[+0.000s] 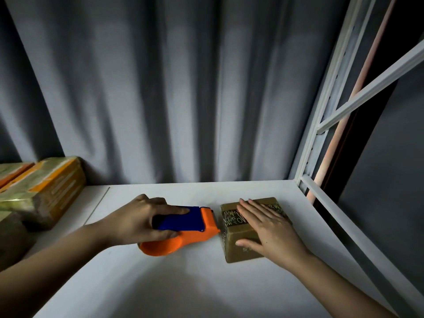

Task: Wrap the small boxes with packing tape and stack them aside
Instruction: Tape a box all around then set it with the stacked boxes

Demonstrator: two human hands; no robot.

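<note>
1. I am watching the left hand (140, 222), which is gripping the tape dispenser (181, 228): its fingers are curled over the blue upper part and the thumb is wrapped along the near side, so the hold is closed firmly around the tool.
2. The dispenser's orange nose is touching, or almost touching, the left side of the small box (247, 232). I cannot tell whether the tape is already sticking to the cardboard.
3. The right hand (270, 232) is lying flat on top of the box, fingers straight and a little spread, thumb resting on the near face. It is pressing, not pinching.
4. The box is sitting on the white table (174, 283), toward its far right corner and close to the right edge, with a dark printed band across its top.
5. For a good start, I am judging that the nose should be pushed squarely against the side of the box, so the tape end is catching before any pull.
6. The pressing hand should be holding the box down strongly, because the push from the left could slide it toward the right edge.
7. The fingers on top are lying in the likely path of the tape, so they should be moving away as the dispenser is coming over.
8. The wrapped boxes (46, 191) are standing at the far left edge, well apart; I am taking this as the stacking place.
</note>
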